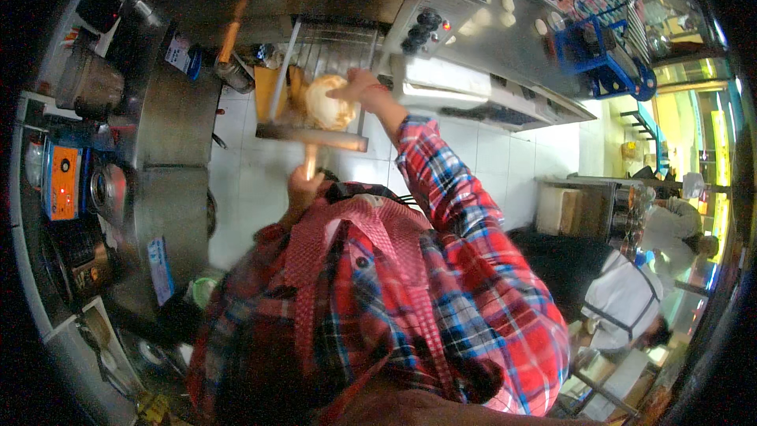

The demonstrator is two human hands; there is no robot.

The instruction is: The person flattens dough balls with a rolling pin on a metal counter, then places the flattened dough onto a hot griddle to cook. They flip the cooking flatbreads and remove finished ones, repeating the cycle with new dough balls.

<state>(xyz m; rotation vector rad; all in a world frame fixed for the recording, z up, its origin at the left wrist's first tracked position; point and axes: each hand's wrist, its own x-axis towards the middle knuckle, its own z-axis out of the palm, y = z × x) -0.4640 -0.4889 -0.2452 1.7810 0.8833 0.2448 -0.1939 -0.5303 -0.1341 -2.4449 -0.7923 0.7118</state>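
My left hand [303, 187] is closed around the wooden handle [310, 161] of a pulled-out metal drawer rack [313, 136]. Over this rack, my right hand [362, 90] touches the upper right edge of a round browned flatbread [329, 103]. The image is blurred there, so whether the fingers grip the bread or only rest on it is unclear. The rack extends from under the steel counter, and part of a brown cardboard-like piece [264, 92] shows beside and below it.
Several pale dough pieces [507, 3] lie on the steel worktop [526, 50], near a control panel [423, 26] with knobs. A blue crate [597, 59] stands to the right. A steel counter [174, 124] runs along the left. Another person [627, 302] is at the lower right.
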